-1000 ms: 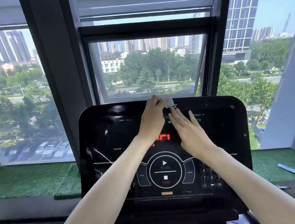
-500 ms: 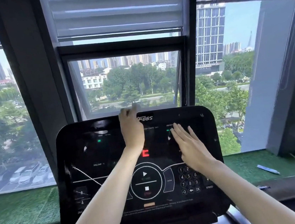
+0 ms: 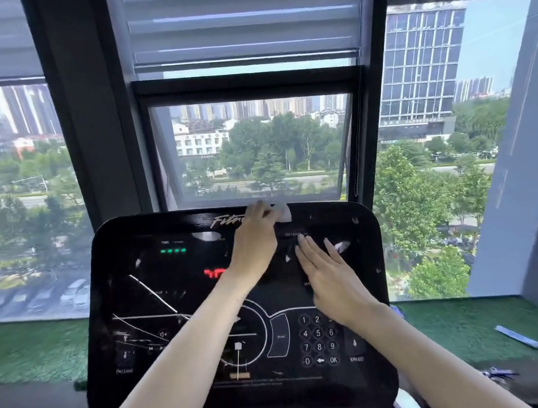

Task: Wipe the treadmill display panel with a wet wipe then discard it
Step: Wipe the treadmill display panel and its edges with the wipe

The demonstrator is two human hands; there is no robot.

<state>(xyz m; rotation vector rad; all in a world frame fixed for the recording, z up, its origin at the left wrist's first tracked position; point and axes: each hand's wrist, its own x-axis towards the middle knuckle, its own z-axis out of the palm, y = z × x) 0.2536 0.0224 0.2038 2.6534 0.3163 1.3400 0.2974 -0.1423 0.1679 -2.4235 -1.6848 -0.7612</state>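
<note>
The black glossy treadmill display panel (image 3: 142, 287) fills the lower middle of the view, with a lit red readout, green dots and a number keypad. My left hand (image 3: 257, 242) presses a small white wet wipe (image 3: 283, 212) against the panel's top edge, beside the brand lettering; only the wipe's right end shows past my fingers. My right hand (image 3: 329, 277) lies flat on the panel's upper right, fingers together and extended, holding nothing.
Behind the panel is a window wall with dark frames (image 3: 91, 124) and a half-lowered blind (image 3: 238, 17). A ledge covered in green artificial turf (image 3: 462, 326) runs along it. A light blue pen-like object (image 3: 518, 337) lies on the turf at right.
My left hand slid the wipe left along the top edge, then back to the right. My right hand stayed flat on the upper right. The camera view shifted.
</note>
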